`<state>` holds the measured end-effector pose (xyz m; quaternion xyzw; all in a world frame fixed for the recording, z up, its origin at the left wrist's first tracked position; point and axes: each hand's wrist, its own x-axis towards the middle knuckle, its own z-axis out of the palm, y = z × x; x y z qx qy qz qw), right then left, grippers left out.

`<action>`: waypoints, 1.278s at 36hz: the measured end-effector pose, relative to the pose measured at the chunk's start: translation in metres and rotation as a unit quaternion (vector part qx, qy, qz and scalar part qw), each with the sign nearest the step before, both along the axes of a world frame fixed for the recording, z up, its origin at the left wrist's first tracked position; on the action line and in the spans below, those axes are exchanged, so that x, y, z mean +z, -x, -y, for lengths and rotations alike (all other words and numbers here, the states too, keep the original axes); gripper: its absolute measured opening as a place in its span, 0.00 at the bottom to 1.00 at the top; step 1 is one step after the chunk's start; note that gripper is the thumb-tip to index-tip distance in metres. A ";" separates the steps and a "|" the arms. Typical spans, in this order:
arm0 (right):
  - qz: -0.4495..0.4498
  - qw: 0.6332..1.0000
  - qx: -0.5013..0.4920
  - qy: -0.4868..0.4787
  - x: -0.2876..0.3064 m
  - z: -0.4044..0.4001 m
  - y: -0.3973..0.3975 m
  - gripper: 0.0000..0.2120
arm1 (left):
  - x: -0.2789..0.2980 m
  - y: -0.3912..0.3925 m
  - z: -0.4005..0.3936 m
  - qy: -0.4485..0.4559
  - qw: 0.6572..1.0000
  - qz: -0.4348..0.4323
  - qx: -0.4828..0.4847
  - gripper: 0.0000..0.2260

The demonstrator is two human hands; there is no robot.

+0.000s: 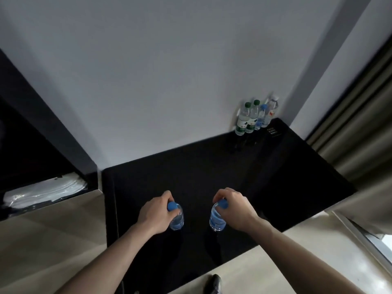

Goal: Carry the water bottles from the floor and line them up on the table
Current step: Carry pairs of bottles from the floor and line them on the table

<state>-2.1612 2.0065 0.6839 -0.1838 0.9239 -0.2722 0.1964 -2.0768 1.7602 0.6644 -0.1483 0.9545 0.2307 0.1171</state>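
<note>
My left hand (156, 211) grips the neck of a clear blue-capped water bottle (177, 219). A second blue-capped bottle (216, 219) is held the same way by my right hand (235, 205). Both bottles are upright over the near middle of the black table (212, 170); whether their bases touch it I cannot tell. At the table's far right corner, against the wall, several bottles stand in a row: two green-capped ones (244, 119), a blue-capped one (261, 116) and a white-capped one (272, 109).
A small dark card (273, 130) lies by the far bottles. A dark cabinet (42, 128) with white bags (44, 192) under it stands to the left. Curtains (358, 128) hang at the right. A shoe tip (214, 283) shows on the beige floor.
</note>
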 end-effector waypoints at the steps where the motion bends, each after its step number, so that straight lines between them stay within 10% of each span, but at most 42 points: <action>1: 0.000 1.000 0.006 -0.004 -0.002 -0.003 0.005 0.08 | -0.002 0.004 -0.004 0.004 1.000 0.005 0.001 0.11; 32: -0.018 0.995 -0.083 -0.057 -0.042 -0.030 0.031 0.13 | -0.039 0.019 -0.019 -0.086 0.996 0.006 -0.031 0.18; 46: 0.005 0.995 0.056 -0.087 -0.030 -0.033 0.085 0.18 | -0.042 0.049 -0.025 -0.121 0.992 -0.003 0.037 0.15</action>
